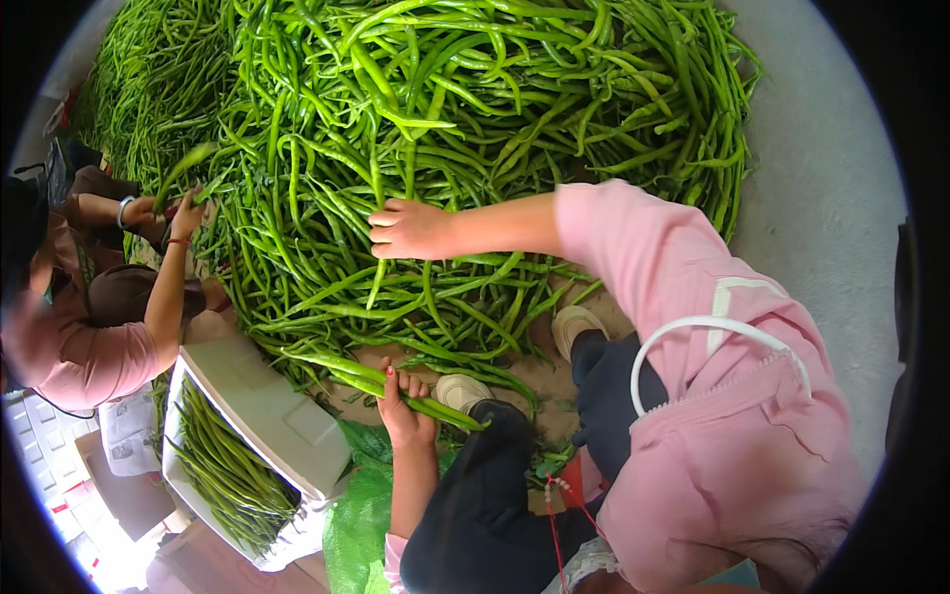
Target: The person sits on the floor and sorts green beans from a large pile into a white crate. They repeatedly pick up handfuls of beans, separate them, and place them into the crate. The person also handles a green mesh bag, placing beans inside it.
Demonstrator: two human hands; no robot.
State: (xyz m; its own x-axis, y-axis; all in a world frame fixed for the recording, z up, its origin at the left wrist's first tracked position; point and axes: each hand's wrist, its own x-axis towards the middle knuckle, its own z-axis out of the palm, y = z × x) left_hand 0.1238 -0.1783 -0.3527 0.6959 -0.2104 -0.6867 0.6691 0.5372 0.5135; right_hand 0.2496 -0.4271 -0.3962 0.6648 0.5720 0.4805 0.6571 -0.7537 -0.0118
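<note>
While the left hand (404,408) grips a pepper bunch (381,381), the right hand (408,230) grasps the pile (445,109).

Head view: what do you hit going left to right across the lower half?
Co-worker → white crate of green peppers → left hand gripping a pepper bunch → pink smock → grey floor.

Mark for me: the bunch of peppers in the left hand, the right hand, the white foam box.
bunch of peppers (348,373): head view, on the stalks left of the grip.
right hand (408,230): head view, back of the hand, on the pile.
white foam box (269,414): head view, on its wide white rim.
</note>
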